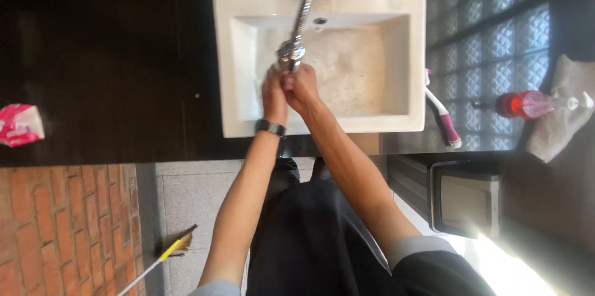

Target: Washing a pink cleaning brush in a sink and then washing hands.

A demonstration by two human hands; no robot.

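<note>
My left hand (pixel 273 92) and my right hand (pixel 301 88) are pressed together over the basin of a white square sink (pixel 229 54), right under the spout of a chrome tap (pixel 302 11). The fingers interlock around each other and hold no object. A dark watch (pixel 270 127) sits on my left wrist. The basin floor looks wet and foamy.
The sink rests on a black counter (pixel 111 60). A pink-and-white packet (pixel 20 125) lies at the left edge. A pink-handled toothbrush (pixel 444 116) and a red pump bottle (pixel 527 104) on a cloth lie to the right. Below are a bin (pixel 465 197), a brick wall and a yellow broom (pixel 162 257).
</note>
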